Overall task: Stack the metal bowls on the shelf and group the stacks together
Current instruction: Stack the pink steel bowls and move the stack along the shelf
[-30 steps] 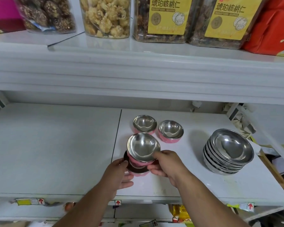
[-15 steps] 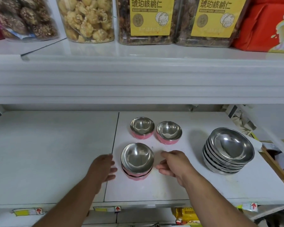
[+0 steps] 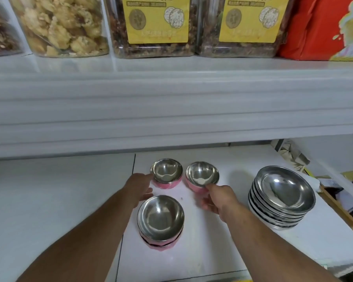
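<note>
My right hand (image 3: 216, 198) cups the far right pink bowl (image 3: 202, 177), fingers curled on its wall; my left hand (image 3: 139, 188), fingers apart, touches the far left bowl (image 3: 166, 173). Step: gathering singles. Next, I judge, lift one onto the near stack (image 3: 161, 220). Polished steel liners, round; larger steel stack (image 3: 281, 197) right on the shelf (image 3: 49, 200).

Silver bowls (image 3: 166, 169) with pink outsides, white shelf (image 3: 49, 190), seemingly yellow-labelled jars (image 3: 155, 27).

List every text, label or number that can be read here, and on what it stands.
Left yellow label on a clear jar: characters cut off at the top edge and blurred, not readable.
Right yellow label on a clear jar: likewise unreadable.
Red package: only a picture, no text.
Bowls: none.
</note>
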`<action>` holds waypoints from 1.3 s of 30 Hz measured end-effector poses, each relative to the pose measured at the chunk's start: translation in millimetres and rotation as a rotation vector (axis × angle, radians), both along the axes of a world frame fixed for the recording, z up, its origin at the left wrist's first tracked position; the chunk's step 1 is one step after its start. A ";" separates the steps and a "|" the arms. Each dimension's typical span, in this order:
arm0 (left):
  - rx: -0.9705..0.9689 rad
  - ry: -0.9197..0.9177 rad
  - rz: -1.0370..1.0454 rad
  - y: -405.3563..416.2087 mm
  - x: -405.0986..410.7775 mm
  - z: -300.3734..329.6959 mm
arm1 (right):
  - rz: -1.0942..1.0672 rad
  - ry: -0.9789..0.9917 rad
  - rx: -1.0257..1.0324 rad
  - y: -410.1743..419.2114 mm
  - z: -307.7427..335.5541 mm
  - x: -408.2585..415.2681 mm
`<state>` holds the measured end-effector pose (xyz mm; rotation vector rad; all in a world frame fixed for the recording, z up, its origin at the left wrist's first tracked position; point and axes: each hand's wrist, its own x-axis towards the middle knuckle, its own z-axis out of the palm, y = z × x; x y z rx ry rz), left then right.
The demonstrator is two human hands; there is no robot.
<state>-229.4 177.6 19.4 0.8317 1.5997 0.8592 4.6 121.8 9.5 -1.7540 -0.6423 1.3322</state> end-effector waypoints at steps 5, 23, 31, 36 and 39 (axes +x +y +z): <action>-0.047 -0.088 0.025 21.6 5.0 -19.9 | -0.022 0.037 -0.008 15.6 -10.9 6.9; 0.073 -0.177 0.033 -3.2 -14.0 13.1 | 0.004 0.000 -0.001 9.0 -7.4 15.1; 0.102 -0.201 0.052 -66.1 -40.2 53.5 | 0.018 0.042 0.054 -35.3 40.8 12.2; 0.107 -0.115 0.019 -101.5 -44.8 61.9 | 0.030 0.061 0.106 -53.1 60.6 9.3; 0.087 -0.042 0.023 -114.2 -38.8 57.2 | 0.035 0.078 0.126 -62.6 71.8 7.2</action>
